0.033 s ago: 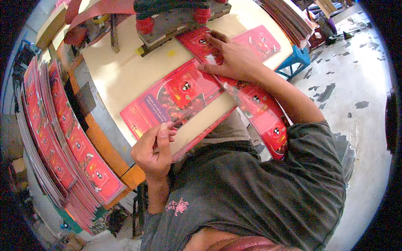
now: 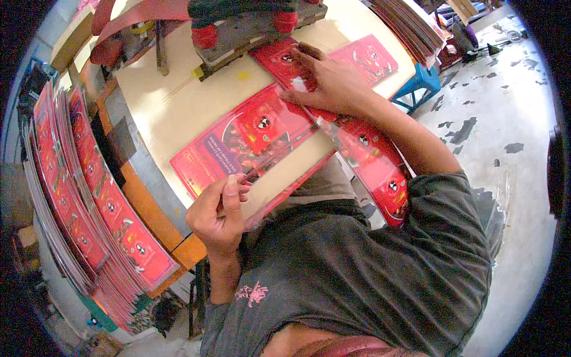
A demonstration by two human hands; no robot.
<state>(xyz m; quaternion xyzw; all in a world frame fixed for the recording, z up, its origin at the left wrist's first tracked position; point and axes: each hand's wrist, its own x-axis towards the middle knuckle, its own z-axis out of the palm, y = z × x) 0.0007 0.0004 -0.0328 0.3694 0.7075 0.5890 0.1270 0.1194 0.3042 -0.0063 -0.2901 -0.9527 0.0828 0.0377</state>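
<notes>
Red strip under splayed RH; LH curled @ panel edge, hold unclear.

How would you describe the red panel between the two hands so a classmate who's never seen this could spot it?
Start at the cream work surface. Between the left hand and the right hand lies a broad red printed panel. Unlike the long red strip under the right hand, it carries a purple patch toward its left end.
</notes>
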